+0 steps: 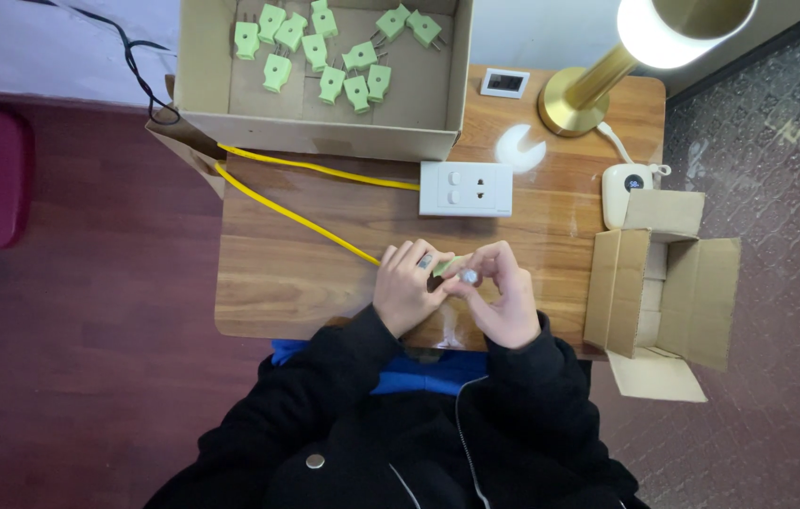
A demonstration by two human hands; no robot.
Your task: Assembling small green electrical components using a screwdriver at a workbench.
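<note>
Over the near edge of a small wooden table, the left hand and right hand met, fingers curled closed around a small pale-green plastic plug at the end of a yellow cable. A white wall socket plate lay just beyond, near an open cardboard box of similar green plugs.

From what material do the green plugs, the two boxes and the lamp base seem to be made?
Green plugs: probably moulded plastic, matt and evenly pale green, with small dark prongs, likely metal.
Big box and small box: brown cardboard, dull, with folded flaps.
Lamp base: seemingly brushed metal, gold-coloured, with a soft sheen.
</note>
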